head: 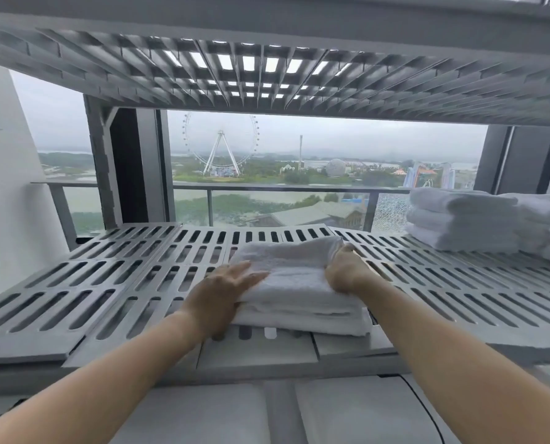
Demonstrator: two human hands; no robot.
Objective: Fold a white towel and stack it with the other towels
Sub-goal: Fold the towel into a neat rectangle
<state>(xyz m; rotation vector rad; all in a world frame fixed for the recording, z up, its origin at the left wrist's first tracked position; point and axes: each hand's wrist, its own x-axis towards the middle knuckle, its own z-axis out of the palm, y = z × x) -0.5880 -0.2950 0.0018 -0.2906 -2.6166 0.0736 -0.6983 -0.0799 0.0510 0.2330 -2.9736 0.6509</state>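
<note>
White towel (294, 283) on the shelf (107, 283), folded, its sides in the grip of the left hand (225, 291) and right hand (347, 271).

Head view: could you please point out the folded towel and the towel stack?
folded towel (294, 278), head view, top face.
towel stack (459, 219), head view, middle towel's front.

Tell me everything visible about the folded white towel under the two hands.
The folded white terry towel is thick, in several layers. It lies flat on the grey slotted shelf, near its front edge, apart from the stack of white towels at the right. The left hand holds its left end, fingers on top; the right hand grips its right edge.
</note>
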